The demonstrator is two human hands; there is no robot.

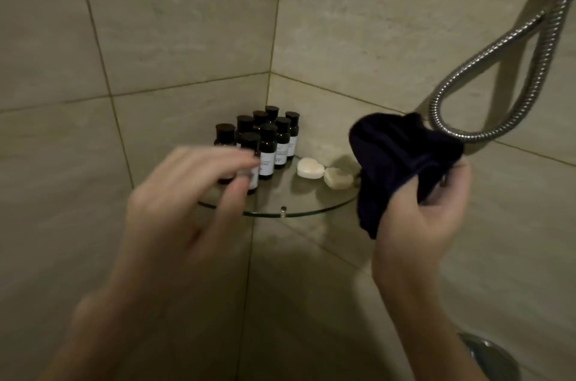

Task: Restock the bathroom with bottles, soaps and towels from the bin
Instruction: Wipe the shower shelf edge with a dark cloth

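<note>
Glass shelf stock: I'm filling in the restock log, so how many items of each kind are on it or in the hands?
Bottles: 8
Soaps: 2
Dark towel, gripped by the right hand: 1
Total: 11

It is dim and brownish here. Light seems to fall from above — a soft shadow sits on the wall tiles [311, 271] under the glass shelf [299, 201]. The shower hose [486, 64] has little bright shines and a dark shadow beside it. The left hand [184, 200] is smeared with blur; the right hand [427, 218] is clearer. The dark towel [402, 153] is almost black — its folds hardly show. The bottles [267, 147] have labels too fuzzy to read. Tile lines bend near the edges.
</note>
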